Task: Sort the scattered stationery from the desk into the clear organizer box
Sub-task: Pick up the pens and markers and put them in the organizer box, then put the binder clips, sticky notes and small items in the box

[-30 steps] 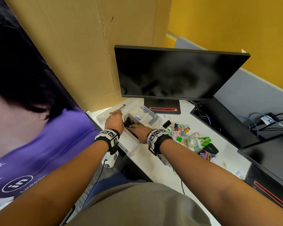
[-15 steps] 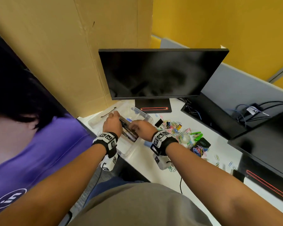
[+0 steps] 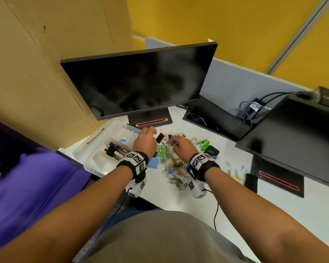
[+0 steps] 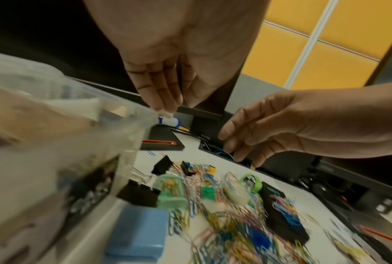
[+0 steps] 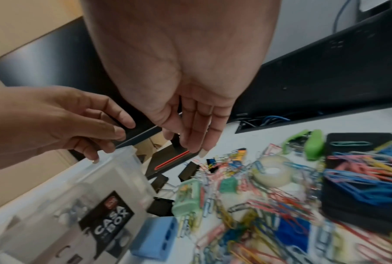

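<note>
Both hands hold nothing. The left hand (image 3: 145, 142) hovers with relaxed, nearly straight fingers (image 4: 155, 92) just over the right wall of the clear plastic organizer box (image 3: 95, 159), and the right hand (image 3: 179, 148) hangs beside it, fingers loosely spread, above the heap of coloured paper clips (image 3: 176, 168) on the white desk (image 3: 273, 202).

The box stands at the left edge of the desk, in front of the black monitor (image 3: 139, 80). A bundle of black marker pens (image 3: 115, 151) lies in one of its compartments. Just right of the box wall lie a blue rectangular block with holes (image 5: 155, 239), a pale green clear case (image 5: 187, 198) and several black binder clips (image 4: 138, 193). Further right are a roll of clear tape (image 5: 273, 170), a green stapler (image 5: 312, 144) and a black flat case (image 5: 357, 180) covered with clips.

Both wrist views are blurred, so the small things in the heap are hard to tell apart (the box label reads only partly). The rest of what the box holds is not clear. A thin wire-like thing shows near the right fingers in the head view, but I cannot tell if it is pinched.

Half a second ago both hands were together in the box at the pens; now they are out of it and over the heap, and the pens stay in the box.
</note>
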### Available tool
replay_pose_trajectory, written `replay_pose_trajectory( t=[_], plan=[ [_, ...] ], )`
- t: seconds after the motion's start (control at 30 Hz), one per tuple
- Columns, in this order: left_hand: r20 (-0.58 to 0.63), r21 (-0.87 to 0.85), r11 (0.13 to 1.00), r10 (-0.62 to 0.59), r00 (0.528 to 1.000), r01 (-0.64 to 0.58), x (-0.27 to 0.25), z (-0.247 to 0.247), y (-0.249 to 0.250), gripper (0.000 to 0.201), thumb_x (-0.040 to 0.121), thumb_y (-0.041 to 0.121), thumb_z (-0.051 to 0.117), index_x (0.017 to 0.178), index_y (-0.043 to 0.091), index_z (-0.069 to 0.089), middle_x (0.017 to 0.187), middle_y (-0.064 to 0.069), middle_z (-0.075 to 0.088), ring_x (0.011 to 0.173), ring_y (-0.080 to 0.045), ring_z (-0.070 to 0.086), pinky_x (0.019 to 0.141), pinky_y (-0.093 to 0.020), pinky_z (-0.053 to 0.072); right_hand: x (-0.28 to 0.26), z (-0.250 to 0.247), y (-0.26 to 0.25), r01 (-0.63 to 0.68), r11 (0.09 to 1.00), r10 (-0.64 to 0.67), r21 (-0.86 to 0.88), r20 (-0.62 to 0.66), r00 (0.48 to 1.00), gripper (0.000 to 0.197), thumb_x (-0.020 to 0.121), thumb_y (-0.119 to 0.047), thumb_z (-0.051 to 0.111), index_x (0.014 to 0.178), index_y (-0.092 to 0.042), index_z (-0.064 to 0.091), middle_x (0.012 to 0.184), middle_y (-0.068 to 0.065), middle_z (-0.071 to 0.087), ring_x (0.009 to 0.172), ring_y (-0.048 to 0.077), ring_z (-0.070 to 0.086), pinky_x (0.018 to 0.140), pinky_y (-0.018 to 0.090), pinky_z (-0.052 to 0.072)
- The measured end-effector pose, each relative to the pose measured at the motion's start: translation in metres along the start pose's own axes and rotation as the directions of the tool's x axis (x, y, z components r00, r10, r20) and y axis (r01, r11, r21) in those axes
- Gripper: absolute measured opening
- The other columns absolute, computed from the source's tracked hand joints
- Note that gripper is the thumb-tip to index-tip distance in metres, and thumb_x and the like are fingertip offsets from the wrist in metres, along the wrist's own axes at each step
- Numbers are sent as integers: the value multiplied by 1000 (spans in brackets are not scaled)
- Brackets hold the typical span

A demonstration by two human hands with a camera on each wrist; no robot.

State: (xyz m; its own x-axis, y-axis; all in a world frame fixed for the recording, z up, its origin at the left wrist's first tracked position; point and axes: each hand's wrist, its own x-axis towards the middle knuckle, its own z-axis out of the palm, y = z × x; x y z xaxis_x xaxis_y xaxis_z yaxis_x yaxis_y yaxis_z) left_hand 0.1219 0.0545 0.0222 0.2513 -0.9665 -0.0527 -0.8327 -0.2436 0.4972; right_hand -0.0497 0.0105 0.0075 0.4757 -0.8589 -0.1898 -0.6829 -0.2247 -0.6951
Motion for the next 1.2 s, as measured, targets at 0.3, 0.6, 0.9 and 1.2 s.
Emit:
replay_pose_trajectory(
  t=[0.3, 0.6, 0.9, 1.2],
  plan=[
    [306, 345, 935, -27, 952, -85, -14, 55, 7, 39, 92, 7, 48, 130, 11, 46, 126, -16, 49, 110, -36, 57, 92, -43, 49, -30, -7, 74, -239, 962, 242, -135, 8, 970, 20, 88, -6, 54, 99, -18, 66, 104, 8, 68, 92, 26, 62, 74, 27, 45],
    [405, 530, 844, -164, 899, -85, -30, 83, -18, 58, 86, 6, 57, 141, 12, 37, 144, -14, 30, 125, -35, 43, 98, -44, 44, -12, 14, 81, -157, 956, 181, -249, 78, 980, 29, 92, -15, 54, 120, -20, 59, 122, 7, 55, 104, 30, 60, 86, 39, 51],
    [462, 542, 833, -185, 867, -111, -30, 89, -27, 55, 87, 7, 58, 138, 12, 37, 139, -14, 37, 123, -32, 46, 87, -41, 48, 35, 45, 42, 71, 927, 14, -369, 224, 975, 41, 87, -4, 59, 127, -11, 49, 126, 11, 45, 102, 34, 61, 73, 39, 50],
    [517, 372, 928, -223, 826, 17, -21, 78, -31, 51, 89, 33, 56, 133, 9, 44, 129, -13, 54, 110, -31, 59, 89, -39, 52, 57, 69, 43, 198, 889, -73, -413, 299, 951, 51, 80, 8, 58, 127, -10, 48, 124, 11, 46, 100, 33, 61, 62, 35, 43]
  ],
)
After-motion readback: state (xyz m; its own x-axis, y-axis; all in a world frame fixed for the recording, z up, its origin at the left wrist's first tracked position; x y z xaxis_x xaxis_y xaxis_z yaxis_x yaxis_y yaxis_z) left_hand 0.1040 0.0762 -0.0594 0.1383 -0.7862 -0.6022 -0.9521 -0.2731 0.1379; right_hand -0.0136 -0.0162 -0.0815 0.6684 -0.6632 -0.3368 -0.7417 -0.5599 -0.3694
